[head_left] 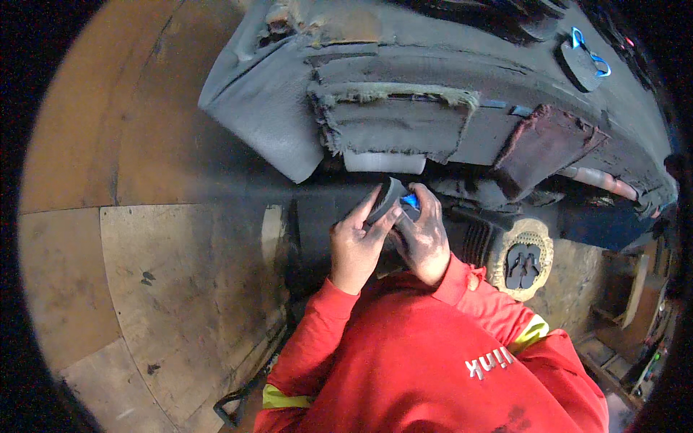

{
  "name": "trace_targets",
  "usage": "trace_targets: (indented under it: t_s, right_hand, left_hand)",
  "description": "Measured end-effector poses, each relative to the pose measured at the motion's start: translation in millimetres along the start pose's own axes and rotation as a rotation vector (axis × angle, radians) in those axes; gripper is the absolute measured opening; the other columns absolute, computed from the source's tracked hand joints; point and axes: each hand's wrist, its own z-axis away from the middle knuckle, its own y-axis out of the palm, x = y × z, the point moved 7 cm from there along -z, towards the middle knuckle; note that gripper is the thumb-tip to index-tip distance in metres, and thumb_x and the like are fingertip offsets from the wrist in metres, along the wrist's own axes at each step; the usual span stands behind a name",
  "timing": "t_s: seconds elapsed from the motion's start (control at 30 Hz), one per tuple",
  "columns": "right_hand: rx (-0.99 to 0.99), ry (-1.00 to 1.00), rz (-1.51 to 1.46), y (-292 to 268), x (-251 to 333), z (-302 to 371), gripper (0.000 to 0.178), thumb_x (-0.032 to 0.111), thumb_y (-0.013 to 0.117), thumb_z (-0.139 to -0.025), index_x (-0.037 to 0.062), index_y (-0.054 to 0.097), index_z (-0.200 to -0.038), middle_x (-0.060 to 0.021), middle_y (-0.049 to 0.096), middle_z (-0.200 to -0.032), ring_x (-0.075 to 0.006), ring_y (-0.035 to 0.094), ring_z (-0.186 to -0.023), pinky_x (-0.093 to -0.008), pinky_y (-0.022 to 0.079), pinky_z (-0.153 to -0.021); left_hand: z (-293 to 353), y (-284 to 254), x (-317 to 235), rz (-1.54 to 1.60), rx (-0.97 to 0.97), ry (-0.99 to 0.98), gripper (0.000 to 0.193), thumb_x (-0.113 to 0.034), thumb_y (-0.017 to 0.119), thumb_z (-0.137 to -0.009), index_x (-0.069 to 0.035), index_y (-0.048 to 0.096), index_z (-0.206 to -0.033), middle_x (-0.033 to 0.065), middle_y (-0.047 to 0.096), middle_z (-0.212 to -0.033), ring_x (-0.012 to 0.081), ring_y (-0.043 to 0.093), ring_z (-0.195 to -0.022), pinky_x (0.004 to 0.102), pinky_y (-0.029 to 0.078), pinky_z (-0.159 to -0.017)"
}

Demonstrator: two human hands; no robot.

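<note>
Both my hands meet in front of my chest, around a flip-flop (387, 202) with a dark grey sole and a bit of bright blue strap showing. My left hand (355, 249) pinches the sole's edge between thumb and fingers. Curled over the blue strap side is my right hand (424, 238), its fingers dark with dust. Much of the flip-flop is hidden by the fingers. Just beyond my hands, a pale block (385, 163) juts out beneath a frayed grey cloth pad (393, 126) on a dusty machine or bench (426, 68).
Another flip-flop with blue straps (582, 66) lies on the dusty surface at far right. A reddish cloth (545, 150) hangs over the edge. To my right, a dark pair of flip-flops (522, 267) rests on a pale stool (543, 238). Wooden boards (180, 289) stretch along the left.
</note>
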Motion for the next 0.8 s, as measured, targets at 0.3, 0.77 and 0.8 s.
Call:
trace_targets:
  t_s: [0.3,0.77,0.8]
  right_hand:
    - [0.157,0.262,-0.579,17,-6,-7,0.041,0.011,0.078,-0.072,0.0039,0.065,-0.110,-0.0151,0.053,-0.101,-0.0343,0.052,-0.094,-0.0405,0.045,-0.081]
    - [0.473,0.505,-1.138,17,-22,-7,0.039,0.009,0.081,-0.071,0.0032,0.067,-0.107,-0.0079,0.059,-0.103,-0.0213,0.054,-0.101,-0.0334,0.044,-0.089]
    - [0.512,0.597,-1.194,21,-27,-6,0.039,0.009,0.081,-0.072,0.0029,0.067,-0.107,-0.0075,0.060,-0.105,-0.0208,0.055,-0.102,-0.0335,0.044,-0.090]
  left_hand:
    - [-8,-4,-41,-0.495,-0.098,0.148,0.027,-0.022,0.069,-0.093,-0.002,0.070,-0.111,0.0117,0.074,-0.098,0.0200,0.070,-0.090,0.0312,0.053,-0.077]
    - [-15,10,-65,-0.725,-0.223,0.074,0.029,-0.030,0.067,-0.090,-0.001,0.069,-0.089,0.0234,0.065,-0.071,0.0411,0.067,-0.066,0.0456,0.051,-0.057]
    - [-18,11,-59,-0.700,-0.243,0.071,0.031,-0.032,0.066,-0.090,-0.001,0.069,-0.087,0.0236,0.065,-0.071,0.0419,0.067,-0.066,0.0465,0.051,-0.057]
